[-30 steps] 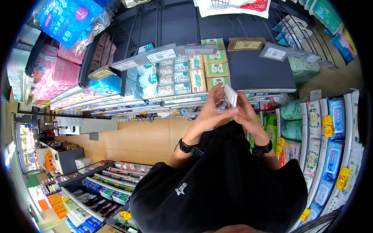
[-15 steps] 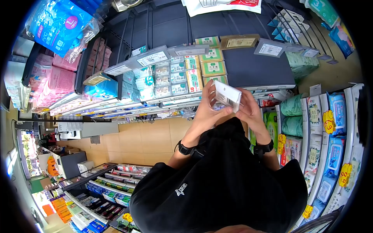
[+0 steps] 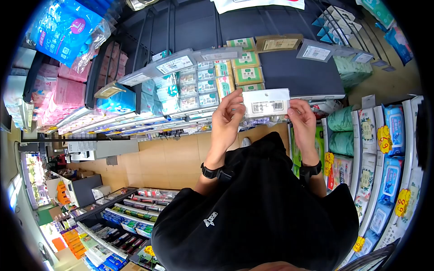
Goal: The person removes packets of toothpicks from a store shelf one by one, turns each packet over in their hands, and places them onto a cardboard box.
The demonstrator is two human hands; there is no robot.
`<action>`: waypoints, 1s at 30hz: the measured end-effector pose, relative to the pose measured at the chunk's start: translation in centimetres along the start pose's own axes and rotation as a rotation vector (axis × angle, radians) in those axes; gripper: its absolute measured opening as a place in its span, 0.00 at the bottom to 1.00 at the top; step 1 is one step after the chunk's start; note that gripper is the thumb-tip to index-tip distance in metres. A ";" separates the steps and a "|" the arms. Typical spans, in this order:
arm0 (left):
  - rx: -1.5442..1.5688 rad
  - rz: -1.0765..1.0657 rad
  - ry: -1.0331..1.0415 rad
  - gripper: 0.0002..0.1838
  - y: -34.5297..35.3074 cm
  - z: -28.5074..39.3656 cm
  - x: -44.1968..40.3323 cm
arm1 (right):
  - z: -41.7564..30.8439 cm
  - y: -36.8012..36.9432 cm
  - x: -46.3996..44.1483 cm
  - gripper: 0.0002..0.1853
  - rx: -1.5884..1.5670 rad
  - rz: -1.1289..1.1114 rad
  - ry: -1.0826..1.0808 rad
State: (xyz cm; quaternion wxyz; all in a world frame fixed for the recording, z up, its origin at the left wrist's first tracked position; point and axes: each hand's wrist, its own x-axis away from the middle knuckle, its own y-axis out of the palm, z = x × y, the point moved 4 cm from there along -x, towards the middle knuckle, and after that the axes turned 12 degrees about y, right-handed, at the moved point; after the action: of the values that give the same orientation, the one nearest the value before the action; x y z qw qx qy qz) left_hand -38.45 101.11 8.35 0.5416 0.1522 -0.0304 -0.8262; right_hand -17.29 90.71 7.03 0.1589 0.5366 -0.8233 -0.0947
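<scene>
A flat white package (image 3: 266, 95) with a printed barcode label faces me, held level between both hands. My left hand (image 3: 227, 118) grips its left end, fingers bent around the edge. Its right end is pinched by my right hand (image 3: 302, 121), thumb toward me. What the package contains is hidden. Just beyond it on the shelf stand green and yellow boxes (image 3: 248, 76) in a stacked row. Small white and teal packs (image 3: 207, 86) lie to their left.
A grey shelf board (image 3: 299, 74) extends right of the boxes. Price tags (image 3: 175, 64) hang from rods above. Pink packs (image 3: 71, 92) and a blue glove bag (image 3: 68, 31) are at left. Wet-wipe packs (image 3: 389, 180) line the right shelf. Tiled floor (image 3: 167, 158) lies below.
The white package has turned from a tilted, edge-on pose to level, with its barcode side showing. My hands have moved farther apart, now at its two ends.
</scene>
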 end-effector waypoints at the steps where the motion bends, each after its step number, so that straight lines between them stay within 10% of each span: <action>1: -0.015 -0.008 0.013 0.24 0.0 0.2 -0.1 | 0.0 -0.1 0.1 0.12 0.000 0.000 0.001; 16: -0.053 0.004 -0.056 0.06 0.2 0.1 -2.2 | -0.4 0.4 1.3 0.17 0.027 -0.019 0.044; 30: 0.005 0.051 -0.153 0.11 0.2 -1.8 -2.3 | 0.4 0.2 1.4 0.16 0.067 0.003 0.051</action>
State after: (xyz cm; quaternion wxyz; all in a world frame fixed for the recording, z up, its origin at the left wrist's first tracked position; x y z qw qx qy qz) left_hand -36.93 103.32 7.22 0.5584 0.0894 -0.0777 -0.8211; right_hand -18.12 89.47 6.95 0.1620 0.5427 -0.8225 -0.0531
